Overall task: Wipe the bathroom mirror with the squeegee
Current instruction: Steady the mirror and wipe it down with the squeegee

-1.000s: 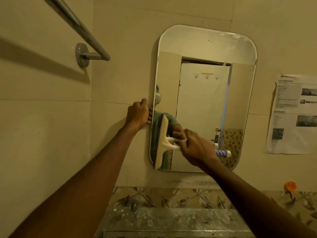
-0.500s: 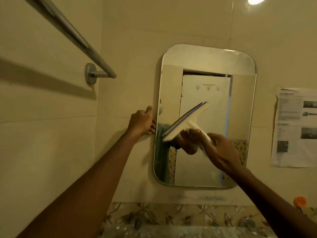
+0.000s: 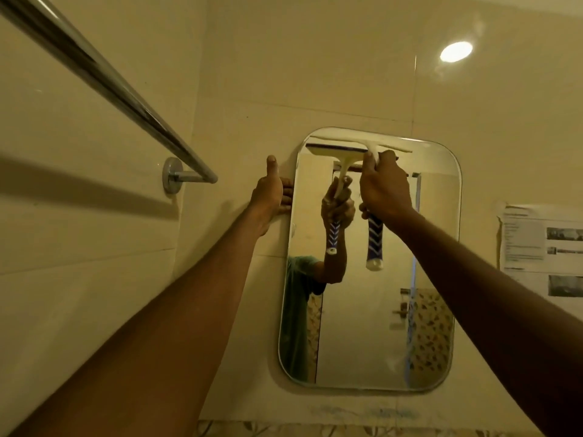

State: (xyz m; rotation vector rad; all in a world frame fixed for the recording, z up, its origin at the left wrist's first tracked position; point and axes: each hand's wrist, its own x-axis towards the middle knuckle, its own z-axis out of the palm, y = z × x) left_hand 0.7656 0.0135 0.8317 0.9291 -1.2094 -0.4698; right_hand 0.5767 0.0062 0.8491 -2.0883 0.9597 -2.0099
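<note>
A rounded rectangular mirror (image 3: 372, 310) hangs on the tiled wall. My right hand (image 3: 385, 188) grips the blue-and-white handle of a white squeegee (image 3: 356, 147). Its blade lies level across the top edge of the glass, and the handle end hangs below my fist. My left hand (image 3: 270, 188) holds the mirror's left edge near the top, thumb up and fingers curled round the rim. The glass reflects my hand with the squeegee and a green sleeve.
A chrome towel rail (image 3: 104, 80) runs across the upper left, ending at a wall mount (image 3: 173, 175) left of my left hand. A printed paper sheet (image 3: 542, 247) is stuck on the wall at the right. Patterned tiles (image 3: 315, 430) line the bottom.
My right hand has swung the squeegee from upright at the mirror's left side, through a tilt mid-glass, up to level at the top edge. My view has tilted upward. My left hand stays on the edge.
</note>
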